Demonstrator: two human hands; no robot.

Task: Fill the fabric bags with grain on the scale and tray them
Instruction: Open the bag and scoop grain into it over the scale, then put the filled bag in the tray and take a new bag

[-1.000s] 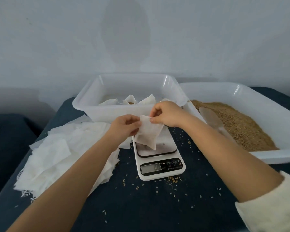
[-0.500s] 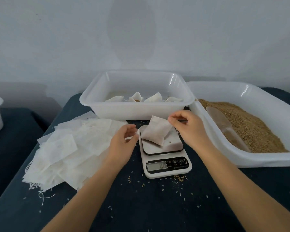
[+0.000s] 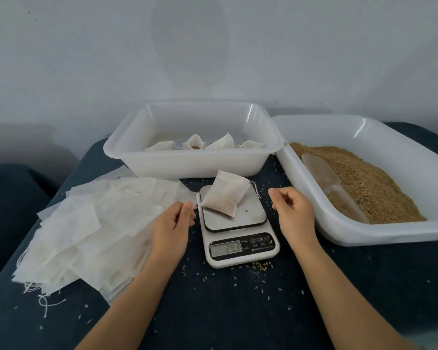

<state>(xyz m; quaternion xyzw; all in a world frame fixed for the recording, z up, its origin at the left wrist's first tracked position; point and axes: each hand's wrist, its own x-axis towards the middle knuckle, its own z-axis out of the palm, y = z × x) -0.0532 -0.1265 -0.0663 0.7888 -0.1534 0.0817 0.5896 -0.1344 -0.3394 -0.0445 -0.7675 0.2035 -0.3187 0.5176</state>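
A white fabric bag (image 3: 225,195) lies tilted on the platform of the small white scale (image 3: 238,231), whose display shows digits. My left hand (image 3: 173,223) hovers just left of the scale, fingers loosely curled and holding nothing. My right hand (image 3: 292,213) hovers just right of it, also loosely curled and holding nothing. Neither hand touches the bag. A pile of flat unfilled bags (image 3: 91,231) lies to the left. Behind the scale a white tray (image 3: 187,164) holds several filled bags (image 3: 220,144). A white tub (image 3: 379,232) on the right holds brown grain (image 3: 364,183) and a clear scoop (image 3: 329,180).
Loose grains (image 3: 261,266) are scattered over the dark blue table (image 3: 225,311) around and in front of the scale. A grey wall stands close behind the trays. The table's left edge drops off beside the bag pile.
Both hands let go of the bag and drew back to either side of the scale. The bag now rests on the platform on its own.
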